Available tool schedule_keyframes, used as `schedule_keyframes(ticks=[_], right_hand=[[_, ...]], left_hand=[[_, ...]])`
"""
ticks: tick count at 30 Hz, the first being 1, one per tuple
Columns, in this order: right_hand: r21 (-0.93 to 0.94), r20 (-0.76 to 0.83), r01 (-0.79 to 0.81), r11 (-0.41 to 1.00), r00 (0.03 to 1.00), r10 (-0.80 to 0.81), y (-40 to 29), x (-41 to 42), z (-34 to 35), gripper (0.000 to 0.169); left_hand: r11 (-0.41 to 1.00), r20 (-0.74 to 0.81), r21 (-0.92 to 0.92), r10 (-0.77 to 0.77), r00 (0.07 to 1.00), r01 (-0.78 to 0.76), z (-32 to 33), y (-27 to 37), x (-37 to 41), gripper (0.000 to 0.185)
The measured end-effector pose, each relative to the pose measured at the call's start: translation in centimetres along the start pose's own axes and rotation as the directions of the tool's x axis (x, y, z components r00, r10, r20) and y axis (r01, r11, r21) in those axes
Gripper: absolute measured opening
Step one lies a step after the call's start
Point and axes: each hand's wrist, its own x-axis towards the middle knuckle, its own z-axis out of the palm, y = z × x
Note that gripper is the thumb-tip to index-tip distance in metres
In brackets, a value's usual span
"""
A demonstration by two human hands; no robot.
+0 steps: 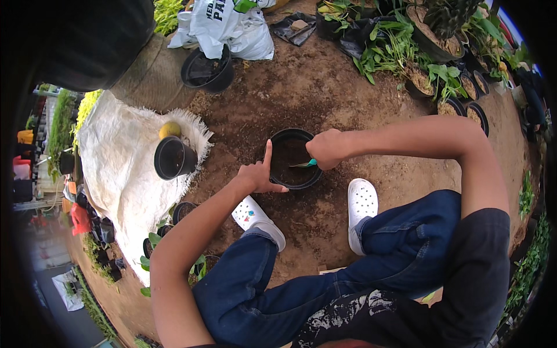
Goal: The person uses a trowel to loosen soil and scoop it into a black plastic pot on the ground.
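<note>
A round black plastic plant pot stands on the bare soil in front of my feet, with dark soil inside. My left hand rests against the pot's left side, forefinger and thumb spread along its rim. Over the right edge of the pot, my right hand is closed around the handle of a small garden trowel. Green shows at the trowel's neck, and its blade reaches into the pot, at or just above the soil; exact contact cannot be told.
An empty black pot and a yellowish round fruit lie on a white woven sheet at left. Another black pot is beside a white sack. Potted plants crowd the upper right.
</note>
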Motion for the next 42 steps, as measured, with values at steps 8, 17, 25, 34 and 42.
schedule_keyframes(ticks=[8,17,25,34,42], right_hand=[[0.269,0.104,-0.008,0.963,0.994,-0.021,3.6,2.4,1.0,0.028],[-0.212,-0.157,0.07,0.975,0.982,-0.105,1.3,-0.2,-1.0,0.023],[0.015,0.037,0.038,0.999,0.999,-0.038,-0.8,-0.9,-2.8,0.023],[-0.039,0.031,0.059,0.998,0.998,-0.058,-0.6,0.3,0.2,0.02],[0.335,0.206,-0.115,0.935,0.977,0.047,3.5,2.4,0.1,0.037]], left_hand=[[1.0,-0.038,-0.008,0.027,0.999,-0.027,0.6,-0.3,0.7,0.156],[1.0,-0.012,-0.007,0.007,1.0,-0.007,0.5,-0.4,0.2,0.157],[1.0,-0.033,-0.003,0.009,0.999,-0.009,1.0,-0.8,0.3,0.157],[0.999,-0.042,0.001,0.034,0.999,-0.034,0.7,-0.5,0.5,0.157],[1.0,-0.035,0.001,0.019,0.999,-0.019,0.6,-0.2,0.5,0.156]])
